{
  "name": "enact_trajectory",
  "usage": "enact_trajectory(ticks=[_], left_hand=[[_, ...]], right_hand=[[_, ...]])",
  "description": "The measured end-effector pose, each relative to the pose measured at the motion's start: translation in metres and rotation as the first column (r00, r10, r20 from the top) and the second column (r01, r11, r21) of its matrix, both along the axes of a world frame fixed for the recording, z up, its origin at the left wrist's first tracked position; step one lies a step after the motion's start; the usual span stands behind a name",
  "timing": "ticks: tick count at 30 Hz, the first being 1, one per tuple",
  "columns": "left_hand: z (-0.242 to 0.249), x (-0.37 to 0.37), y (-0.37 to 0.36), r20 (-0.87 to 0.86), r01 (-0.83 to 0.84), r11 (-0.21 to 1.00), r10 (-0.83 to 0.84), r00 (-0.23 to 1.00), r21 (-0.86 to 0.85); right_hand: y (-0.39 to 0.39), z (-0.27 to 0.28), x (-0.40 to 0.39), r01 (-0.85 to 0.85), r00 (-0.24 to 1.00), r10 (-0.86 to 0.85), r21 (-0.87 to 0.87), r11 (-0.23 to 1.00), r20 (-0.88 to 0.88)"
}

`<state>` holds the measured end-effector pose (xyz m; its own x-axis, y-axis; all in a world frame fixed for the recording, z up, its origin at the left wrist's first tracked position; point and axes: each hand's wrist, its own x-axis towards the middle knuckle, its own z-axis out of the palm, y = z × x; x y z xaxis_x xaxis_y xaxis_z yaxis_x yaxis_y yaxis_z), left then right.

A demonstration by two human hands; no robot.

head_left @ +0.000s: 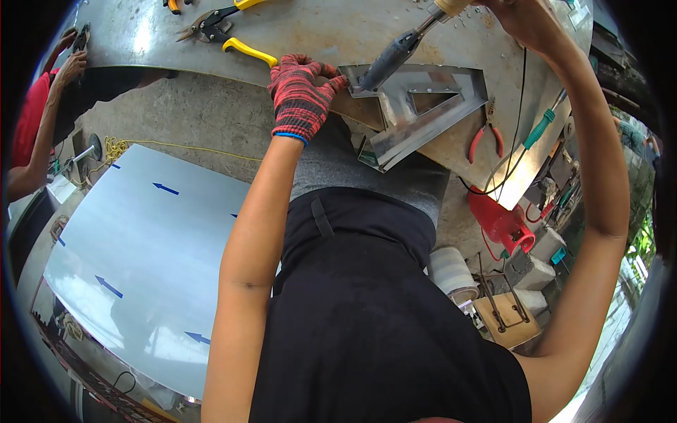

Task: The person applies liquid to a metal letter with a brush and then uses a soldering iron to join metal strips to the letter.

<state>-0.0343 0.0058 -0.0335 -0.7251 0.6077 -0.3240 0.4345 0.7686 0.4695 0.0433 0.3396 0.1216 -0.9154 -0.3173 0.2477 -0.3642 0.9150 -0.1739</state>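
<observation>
A metal letter A point(416, 106) with raised side walls lies on the worktable, its one end overhanging the near edge. My left hand point(303, 95), in a red and black knitted glove, is closed at the letter's left corner, fingers pinching its edge. My right hand point(520, 22), bare, is wrapped around the wooden handle of a large soldering iron point(395, 58), partly cut off by the top edge. The iron's dark tip points down inside the letter, close to my gloved fingers. Beside my left hand lie yellow-handled tin snips point(243, 48).
Red-handled pliers point(486, 134) and a green-handled tool point(539, 128) with a black cord lie right on the worktable point(289, 28). A co-worker's hands point(72, 67) hold a dark tool at far left. A pale sheet with blue arrows point(155, 254) and a red cylinder point(502, 222) stand below.
</observation>
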Motion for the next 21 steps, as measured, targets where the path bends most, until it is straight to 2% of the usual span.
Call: enact_trajectory(ticks=[4,13,16,18,21], left_hand=[[0.005,0.002,0.001,-0.040,0.008,1.000,-0.007,0.999,0.012],[0.004,0.002,-0.001,-0.034,0.000,0.999,0.002,0.999,0.038],[0.001,0.003,-0.003,-0.006,0.001,0.998,-0.001,1.000,0.062],[0.000,0.004,-0.002,-0.045,-0.003,0.998,0.006,0.999,0.065],[0.000,0.002,-0.002,-0.003,-0.011,0.999,0.011,1.000,0.045]], right_hand=[[-0.006,0.006,0.002,0.031,1.000,-0.031,0.017,0.999,-0.002],[0.000,-0.001,-0.003,-0.045,0.998,0.045,0.006,0.999,-0.054],[-0.001,0.000,-0.003,-0.016,1.000,0.016,0.013,1.000,-0.022],[-0.004,0.005,-0.003,0.029,0.997,-0.026,-0.039,0.999,0.071],[0.001,-0.005,-0.004,-0.009,1.000,0.009,-0.028,1.000,-0.014]])
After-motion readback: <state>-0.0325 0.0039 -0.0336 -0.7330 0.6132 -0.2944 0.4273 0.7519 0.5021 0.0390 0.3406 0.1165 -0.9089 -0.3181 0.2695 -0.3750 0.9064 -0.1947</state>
